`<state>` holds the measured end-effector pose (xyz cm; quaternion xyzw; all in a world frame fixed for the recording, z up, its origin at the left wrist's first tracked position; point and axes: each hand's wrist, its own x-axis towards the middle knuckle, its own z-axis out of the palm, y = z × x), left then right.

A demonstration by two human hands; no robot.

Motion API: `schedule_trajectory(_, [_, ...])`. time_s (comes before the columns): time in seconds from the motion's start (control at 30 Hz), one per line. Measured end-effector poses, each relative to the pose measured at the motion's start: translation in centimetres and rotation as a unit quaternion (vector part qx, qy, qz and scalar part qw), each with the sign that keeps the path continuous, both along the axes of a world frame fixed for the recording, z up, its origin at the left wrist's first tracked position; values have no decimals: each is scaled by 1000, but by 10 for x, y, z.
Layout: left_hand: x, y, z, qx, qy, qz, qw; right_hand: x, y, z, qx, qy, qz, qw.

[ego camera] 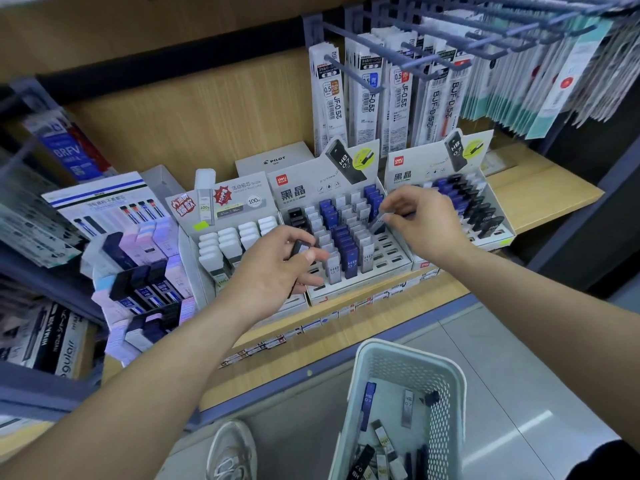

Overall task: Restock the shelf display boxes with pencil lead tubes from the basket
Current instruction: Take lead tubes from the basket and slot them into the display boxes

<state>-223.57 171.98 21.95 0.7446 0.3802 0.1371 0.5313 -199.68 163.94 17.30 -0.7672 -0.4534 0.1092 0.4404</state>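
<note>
**Wooden shelf, middle box part filled — both hands loaded**

Pale wood shelf [540,199] runs across the middle of the frame, with refill packs [332,98] hanging above it. At centre stands the middle display box [346,289], holding rows of blue and clear tubes.

- Left hand [277,265], left of centre, is curled round a dark tube [300,247] at the box's left edge.
- Right hand [429,220], right of centre, pinches what looks like a clear tube [376,221] over the box's right columns, just above the empty slots [389,252].
- Basket [446,375], at the lower right, holds loose tubes [369,403], well apart from both hands.

These tubes are probably light, stiff, smooth plastic — likely to slip. I would pinch each by its 2 flat faces near the cap, leaving the foot free to enter a slot.
</note>
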Motion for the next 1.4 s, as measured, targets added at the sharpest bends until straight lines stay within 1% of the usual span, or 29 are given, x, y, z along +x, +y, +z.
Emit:
schedule_trajectory(0.17, [-5, 1, 6, 20, -11, 19, 1000, -1, 4, 0, -3, -27, 20, 999])
schedule_trajectory(0.3, [-6, 1, 7, 20, -19, 34, 999, 0, 10, -3, 4, -107, 35, 994])
schedule_trajectory(0.47, [-7, 0, 6, 18, -13, 21, 1000, -3, 15, -7, 11, -147, 55, 988])
schedule_trajectory(0.57, [-7, 1, 4, 23, -4, 7, 1000, -8, 20, -10, -9, -154, 68, 986])
schedule_trajectory(0.67, [-6, 1, 2, 15, 2, -14, 1000, -8, 23, -5, -27, -167, 60, 984])
schedule_trajectory(0.77, [-5, 0, 2, 9, -10, -21, 1000, -14, 13, 11, 6, -125, 30, 992])
schedule_trajectory(0.83, [-2, 0, 2, 2, -25, -18, 1000, -29, 0, 25, 17, -75, 50, 996])
schedule_trajectory(0.9, [2, -4, 2, -5, -37, -19, 999, -51, -10, 38, 16, 25, 113, 993])
schedule_trajectory(0.93, [4, -5, 2, -4, -40, -23, 999, -60, -12, 42, 13, 82, 140, 987])
schedule_trajectory(0.97, [7, -7, 2, -2, -43, -26, 999, -68, -13, 45, 10, 119, 156, 981])
schedule_trajectory(1.03, [12, -11, 2, 3, -49, -32, 998, -77, -13, 45, 7, 130, 151, 980])
schedule_trajectory(1.13, [19, -15, 0, 15, -46, -43, 998, -77, -15, 42, 0, 112, 117, 987])
schedule_trajectory(1.23, [25, -19, -3, 22, -36, -52, 998, -69, -22, 42, -14, 123, 120, 985])
schedule_trajectory(1.33, [32, -21, -4, 36, -22, -52, 998, -58, -28, 43, 6, 185, 138, 973])
schedule_trajectory(1.4, [36, -23, -3, 29, -18, -49, 998, -49, -32, 43, 23, 219, 130, 967])
